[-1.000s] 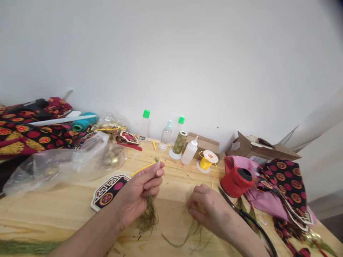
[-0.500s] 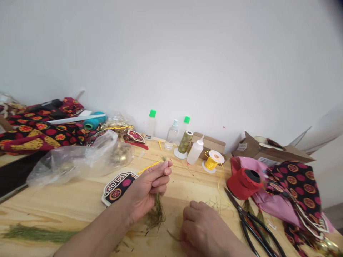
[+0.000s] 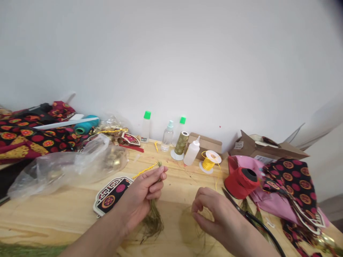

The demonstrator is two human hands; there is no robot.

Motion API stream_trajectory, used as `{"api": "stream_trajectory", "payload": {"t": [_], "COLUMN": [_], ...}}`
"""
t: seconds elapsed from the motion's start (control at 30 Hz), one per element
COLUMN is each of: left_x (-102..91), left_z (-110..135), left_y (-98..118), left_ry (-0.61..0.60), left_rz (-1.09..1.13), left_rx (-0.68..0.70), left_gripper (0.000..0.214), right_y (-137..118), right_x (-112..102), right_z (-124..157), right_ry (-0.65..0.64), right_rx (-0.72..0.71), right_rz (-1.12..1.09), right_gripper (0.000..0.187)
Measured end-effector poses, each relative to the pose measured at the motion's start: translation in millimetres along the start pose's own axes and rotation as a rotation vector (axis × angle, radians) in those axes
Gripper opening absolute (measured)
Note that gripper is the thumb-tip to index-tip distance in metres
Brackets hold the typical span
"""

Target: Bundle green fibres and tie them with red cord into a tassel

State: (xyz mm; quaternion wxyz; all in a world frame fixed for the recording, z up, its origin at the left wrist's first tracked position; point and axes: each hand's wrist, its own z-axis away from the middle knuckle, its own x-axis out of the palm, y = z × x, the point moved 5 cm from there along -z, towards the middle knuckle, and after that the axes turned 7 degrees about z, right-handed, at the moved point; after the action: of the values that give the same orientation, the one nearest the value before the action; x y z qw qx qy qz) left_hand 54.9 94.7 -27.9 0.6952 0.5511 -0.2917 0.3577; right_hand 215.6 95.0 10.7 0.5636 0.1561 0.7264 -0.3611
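My left hand (image 3: 143,196) is closed around a tassel of olive-green thread (image 3: 155,217). The tassel's short top pokes out above the fingertips, and its loose strands hang below onto the wood. To the right, my right hand (image 3: 218,216) hovers just over the table with thumb and fingers curled together. Fine loose green threads (image 3: 200,232) loop from its fingertips down over the table. Behind my left wrist lies a flat patterned ornament (image 3: 109,196) with a white border and a yellow cord (image 3: 143,170). Black-handled scissors (image 3: 249,216) lie partly behind my right forearm.
Along the wall stand green-capped bottles (image 3: 145,128), a spray bottle (image 3: 167,137), an olive thread cone (image 3: 182,142), a nozzle bottle (image 3: 191,151) and a yellow cord spool (image 3: 208,164). A red thread cone (image 3: 242,182) is at right; a plastic bag (image 3: 66,167) lies left.
My right hand has risen and moved right, with its fingertips turned up and loose threads now showing below them. My left hand keeps its hold on the tassel. The camera view has shifted slightly.
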Motion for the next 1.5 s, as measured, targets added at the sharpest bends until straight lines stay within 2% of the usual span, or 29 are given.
{"api": "stream_trajectory", "payload": {"t": [0.27,0.43,0.67,0.87,1.07,1.27,1.5], "left_x": [-6.1,-3.6,13.2,9.0,3.0,0.8,12.4], "left_z": [2.7,6.6,12.6,10.4,7.7,7.5,9.5], "left_y": [-21.9,-37.5,-41.4,-45.2,-50.0,-50.4,-45.6], "left_ry": [0.132,0.150,0.063,0.020,0.050,0.029,-0.080], "left_rz": [-0.224,-0.254,-0.145,-0.102,-0.099,-0.129,-0.178], "left_rx": [-0.020,-0.095,-0.158,-0.144,-0.148,-0.140,-0.125], "left_gripper": [0.017,0.017,0.010,0.015,0.014,0.015,0.016], "right_y": [11.2,5.2,-1.6,-0.7,-3.6,-5.8,-0.1], "right_x": [-4.0,-1.7,8.6,12.8,12.3,11.9,-0.9], "right_z": [-6.8,-6.7,-11.5,-11.7,-12.2,-12.2,-8.3], "right_ry": [0.252,0.383,0.374,0.362,0.371,0.377,0.437], "right_rx": [0.158,0.167,0.173,0.183,0.171,0.144,0.176], "right_rz": [-0.040,-0.114,-0.189,-0.183,-0.151,-0.107,-0.145], "right_gripper": [0.011,0.012,0.012,0.012,0.011,0.010,0.007]}}
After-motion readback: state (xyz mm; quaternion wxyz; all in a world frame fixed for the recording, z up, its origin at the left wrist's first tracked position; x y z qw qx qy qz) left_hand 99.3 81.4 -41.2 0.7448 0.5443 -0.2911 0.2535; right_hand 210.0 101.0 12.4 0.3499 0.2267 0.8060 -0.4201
